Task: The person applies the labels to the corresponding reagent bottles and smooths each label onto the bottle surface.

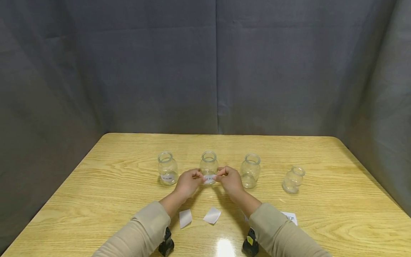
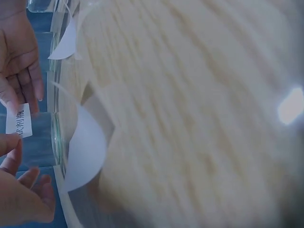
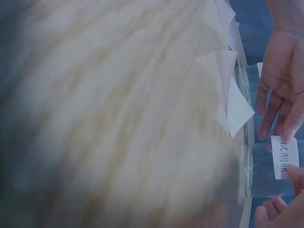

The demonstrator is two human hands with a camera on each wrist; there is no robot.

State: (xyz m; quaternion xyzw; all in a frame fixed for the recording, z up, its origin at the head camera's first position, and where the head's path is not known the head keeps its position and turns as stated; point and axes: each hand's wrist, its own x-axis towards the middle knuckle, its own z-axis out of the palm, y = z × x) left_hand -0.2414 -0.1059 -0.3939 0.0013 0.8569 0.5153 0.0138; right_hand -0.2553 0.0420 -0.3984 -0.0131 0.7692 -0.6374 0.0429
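Four small clear glass jars stand in a row on the wooden table (image 1: 128, 200). The leftmost jar (image 1: 167, 173) carries a white label. Both hands meet at the second jar (image 1: 209, 165). My left hand (image 1: 198, 175) pinches the left end of a small white printed label (image 1: 209, 179) and my right hand (image 1: 221, 175) pinches its right end, holding it against the jar's front. The wrist views show the same label (image 2: 19, 121) (image 3: 284, 156) between fingertips, its black print visible. The third jar (image 1: 250, 175) stands upright and bare.
The fourth jar (image 1: 293, 179) sits tilted at the right, apart from the row. Two white paper scraps (image 1: 185, 218) (image 1: 212, 215) lie between my forearms. A printed sheet (image 1: 290, 217) lies by my right sleeve. Grey cloth walls surround the table.
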